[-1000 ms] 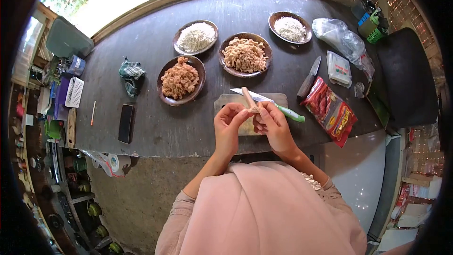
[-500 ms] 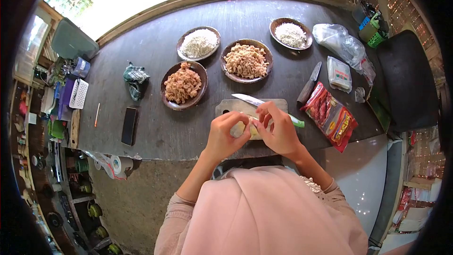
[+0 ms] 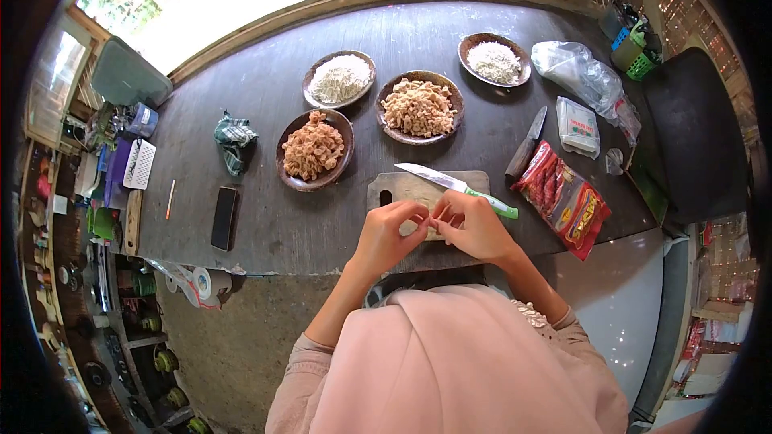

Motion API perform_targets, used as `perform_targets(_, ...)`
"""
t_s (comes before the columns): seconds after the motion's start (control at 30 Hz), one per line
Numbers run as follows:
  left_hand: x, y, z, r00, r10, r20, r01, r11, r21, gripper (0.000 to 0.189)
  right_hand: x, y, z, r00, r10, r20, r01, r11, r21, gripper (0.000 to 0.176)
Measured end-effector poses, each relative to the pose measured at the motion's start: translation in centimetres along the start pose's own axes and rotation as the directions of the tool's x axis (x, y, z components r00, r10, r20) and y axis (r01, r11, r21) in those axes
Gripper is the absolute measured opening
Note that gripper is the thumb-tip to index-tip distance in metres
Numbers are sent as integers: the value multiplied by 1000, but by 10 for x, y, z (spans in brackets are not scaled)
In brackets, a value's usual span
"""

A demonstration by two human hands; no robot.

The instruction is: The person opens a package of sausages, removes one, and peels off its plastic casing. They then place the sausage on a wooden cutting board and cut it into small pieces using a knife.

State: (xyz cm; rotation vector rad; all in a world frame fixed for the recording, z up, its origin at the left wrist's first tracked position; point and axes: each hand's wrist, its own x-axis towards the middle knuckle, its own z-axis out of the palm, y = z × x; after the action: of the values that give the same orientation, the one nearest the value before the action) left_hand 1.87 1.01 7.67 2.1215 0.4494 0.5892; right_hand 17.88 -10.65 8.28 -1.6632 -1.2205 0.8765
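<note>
Over the front part of a wooden cutting board [image 3: 414, 186], my left hand [image 3: 392, 233] and my right hand [image 3: 470, 227] meet with fingertips pinched together. Whatever sits between the fingertips is too small and too covered to name. A knife with a green and white handle [image 3: 492, 202] lies slantwise across the board, its blade pointing back left, just beyond my right hand. Behind the board stand a brown plate of pale chopped pieces [image 3: 418, 107] and a plate of browner pieces [image 3: 314, 147].
Two plates of white shreds [image 3: 341, 78] [image 3: 494, 62] stand farther back. On the right lie a second knife [image 3: 527, 143], a red packet [image 3: 563, 199], a white package [image 3: 578, 126] and a plastic bag [image 3: 583, 72]. A phone [image 3: 224, 218] and a checked cloth [image 3: 234, 143] lie left.
Both hands have come slightly lower and closer together at the fingertips, uncovering more of the knife and the board's back part. The view has shifted slightly.
</note>
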Motion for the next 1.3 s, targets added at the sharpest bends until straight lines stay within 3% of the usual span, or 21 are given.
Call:
perform_targets(0.07, -1, 0, 0, 1000, 13, -22, -13, 1000, 24, 15, 1, 3, -1, 991, 123, 57, -133, 959, 249, 13)
perform_targets(0.2, 2, 3, 0, 985, 117, -125, -110, 992, 58, 14, 0, 8, 5, 997, 60, -53, -38, 936, 350, 14)
perform_targets(0.3, 3, -1, 6, 992, 82, -97, -79, 996, 36, 15, 2, 18, 12, 987, 94, -134, -51, 954, 297, 15)
perform_targets(0.37, -5, -8, 15, 997, 31, -72, -29, 999, 28, 15, -1, 28, 21, 975, 108, -193, -114, 993, -18, 14)
perform_targets(0.4, -9, -12, 20, 998, -11, -55, 12, 1000, 28, 16, -4, 30, 23, 973, 126, -191, -131, 991, -14, 14)
perform_targets(0.47, -17, -19, 28, 999, -34, -35, 36, 999, 30, 16, -11, 33, 28, 980, 70, -184, -123, 949, -292, 13)
perform_targets(0.63, -21, -22, 40, 992, -103, -73, 98, 993, -60, 16, -19, 43, 30, 985, 78, -152, -125, 937, -326, 11)
perform_targets(0.7, -20, -23, 42, 988, -118, -95, 111, 991, -74, 14, -22, 44, 32, 978, 26, -209, -83, 959, -270, 12)
perform_targets(0.8, -22, -29, 43, 986, -124, -108, 110, 987, -119, 13, -24, 39, 28, 981, 87, -175, -119, 975, -187, 13)
perform_targets(1.13, -27, -32, 45, 979, -165, -123, 152, 982, -108, 11, -21, 46, 35, 981, 102, -167, -138, 966, -217, 14)
perform_targets(1.23, -29, -33, 46, 967, -216, -138, 190, 965, -179, 8, -19, 46, 37, 979, 85, -185, -114, 982, -152, 12)
perform_targets(1.3, -30, -33, 46, 915, -383, -126, 286, 836, -468, 6, -16, 43, 39, 969, 95, -227, -76, 993, 90, 9)
